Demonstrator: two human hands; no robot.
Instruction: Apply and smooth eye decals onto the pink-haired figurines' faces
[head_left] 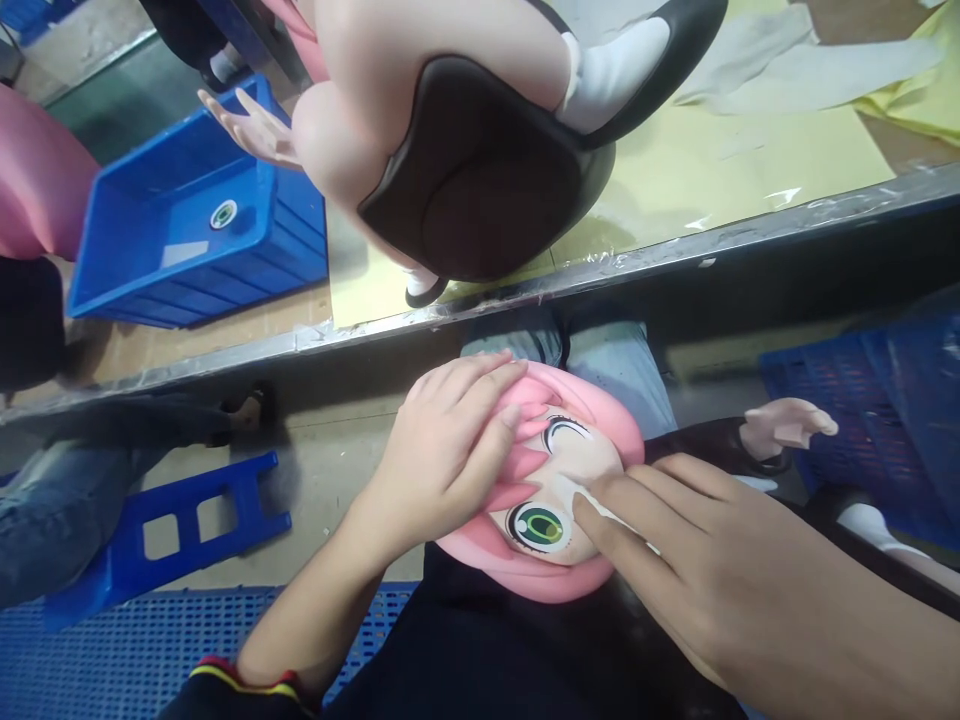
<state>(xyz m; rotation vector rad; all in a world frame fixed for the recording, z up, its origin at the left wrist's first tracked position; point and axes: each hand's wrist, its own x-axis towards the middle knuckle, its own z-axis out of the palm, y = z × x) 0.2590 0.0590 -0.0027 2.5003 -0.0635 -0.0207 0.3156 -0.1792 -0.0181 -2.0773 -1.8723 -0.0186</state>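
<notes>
The smooth, pink-haired figure (592,462) lies across legs in blue jeans (624,365), its long axis running rightward from the head, where the left hand (457,430) rests spread on the hair and the right hand (675,540), nearer the body, pinches a white, cloth-like piece (568,488) against the face.

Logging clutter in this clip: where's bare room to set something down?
The yellow paper right of the seated figure is mostly bare, between the white sheeting and the metal edge. Crowded: left of the figure, the blue bin; below, the left hand and right hand at the pink-haired head.
</notes>
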